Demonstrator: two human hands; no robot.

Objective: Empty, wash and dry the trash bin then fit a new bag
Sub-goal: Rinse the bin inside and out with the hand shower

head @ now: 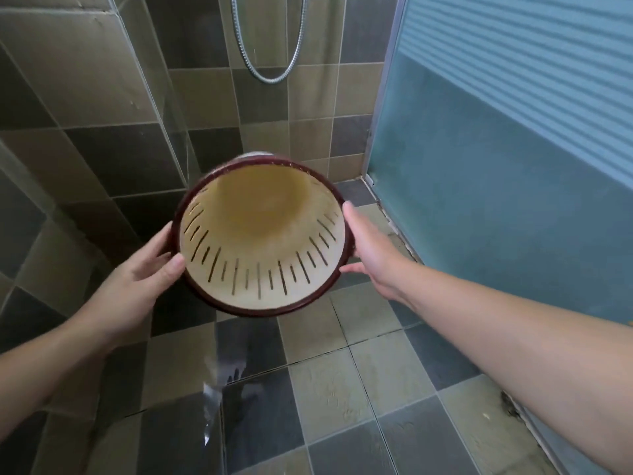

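Forearms reach in from both lower corners, and the 2 hands meet on the trash bin point(262, 234), held up over the wet tiled floor point(342, 389) with its open mouth tipped toward the camera. Left hand point(150, 269) clamps the dark red rim, thumb hooked over the lip and fingers curled behind. Right hand point(368, 248) steadies the opposite side, fingers wrapped behind the rim, thumb out of sight beneath. Inside, the cream wall is slotted all round, and a brownish stain darkens the base. A thin stream of water point(210, 406) falls below the bin, so this looks like the pouring-out part of the wash. To do it well, I'd say tilt the mouth lower, keep both grips firm on that slick rim, and turn the bin slowly so water clears every slot. Behind hang the shower hose point(270, 63) and, at right, a frosted door point(496, 166).
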